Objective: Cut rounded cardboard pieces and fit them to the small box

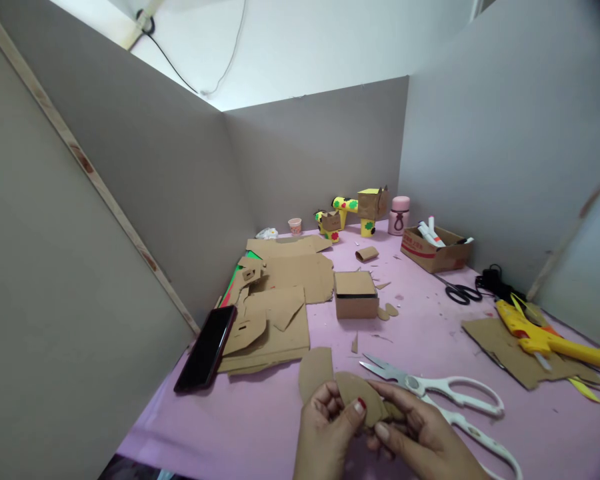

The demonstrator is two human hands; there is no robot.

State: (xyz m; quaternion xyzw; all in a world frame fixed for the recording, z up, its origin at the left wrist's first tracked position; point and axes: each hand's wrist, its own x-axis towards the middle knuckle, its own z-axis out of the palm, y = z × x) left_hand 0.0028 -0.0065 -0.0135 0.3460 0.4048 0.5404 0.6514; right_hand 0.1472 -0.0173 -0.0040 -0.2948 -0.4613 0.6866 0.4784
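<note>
Front of bench [260,427]: L hand [325,427] & R hand [420,437], grips pinched tight on cardboard cut-out [363,393]. Looks like aligning pieces; next needs steady edges. White scissors [450,393] just beside.

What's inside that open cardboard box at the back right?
White markers or tubes stick up out of the open box; its walls hide whatever lies lower down.

Grey partition boards [130,167] enclose a pink table [260,413] — white wall [305,40] behind.
</note>
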